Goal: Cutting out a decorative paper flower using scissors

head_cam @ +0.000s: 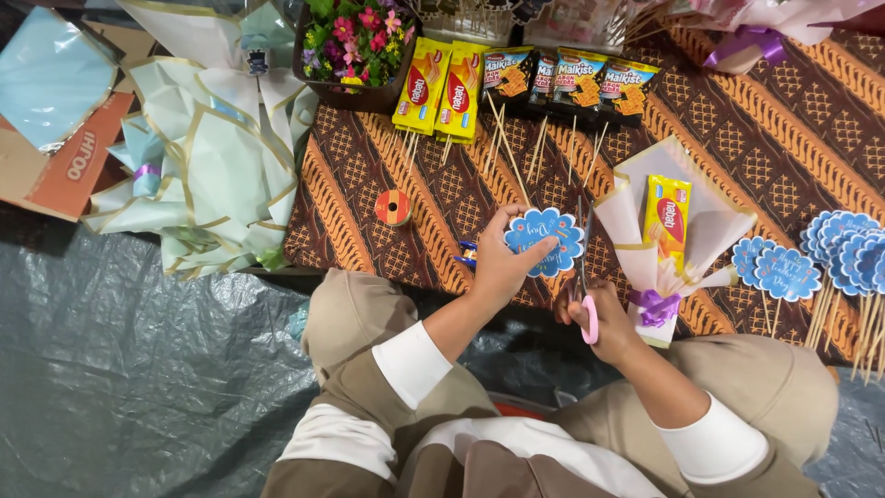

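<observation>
Nearest, my right hand (pixel 604 318) closes its grip through the pink handles of the scissors (pixel 584 277), blades pointing away to meet the card edge. My left hand (pixel 502 267) pinches the blue scalloped paper tag (pixel 544 242) flat by its rim — thin, stiff card. Beside it lies a paper-wrapped snack bouquet (pixel 668 244); beyond, on the batik-patterned surface (pixel 765 138), wooden skewers (pixel 539 148) and glossy snack packets (pixel 442 88).

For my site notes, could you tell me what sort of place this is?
Probably a home or informal floor workspace for making snack bouquets: a patterned cloth spread beside a grey tarp, a wrapped snack bouquet, and the left hand and right hand cutting a blue paper tag.
</observation>
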